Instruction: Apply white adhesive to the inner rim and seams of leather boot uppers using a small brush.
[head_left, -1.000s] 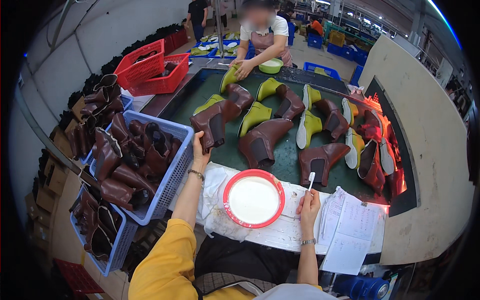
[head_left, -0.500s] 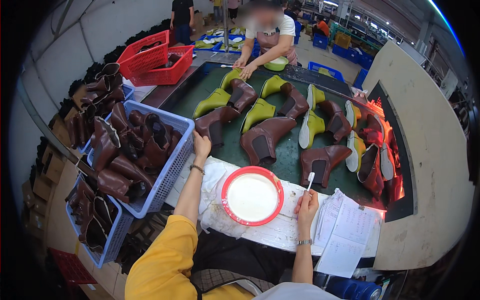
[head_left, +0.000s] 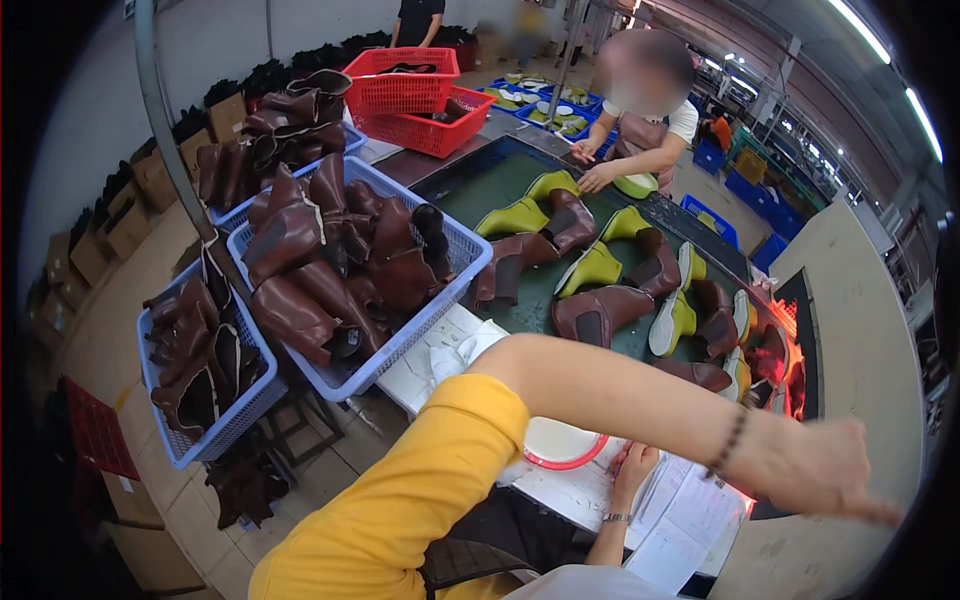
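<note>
My left arm crosses in front of me to the right. My left hand (head_left: 815, 468) is over the pale board at the right of the bench, with its fingers smeared by motion. Beyond the red-rimmed bowl (head_left: 565, 462) of white liquid, my right hand (head_left: 636, 466) stays curled; the toothbrush it held a moment ago is hidden now, probably behind my left forearm. Brown ankle boots (head_left: 605, 312) and lime-green shoe-shaped pieces with pale soles (head_left: 672, 322) lie on the dark green surface. My forearm covers the nearest boots and part of the bowl.
Blue baskets (head_left: 372, 372) of brown boots stand at the left, red crates (head_left: 415, 130) behind them. Across the bench, a person (head_left: 650, 140) works beside a green bowl (head_left: 636, 186). A glowing red opening (head_left: 785, 330) is at the right; papers (head_left: 680, 520) lie near me.
My left hand has left the blue basket's edge and swung across to the far right. The view has turned left. My right hand remains by the bowl, its toothbrush no longer visible.
</note>
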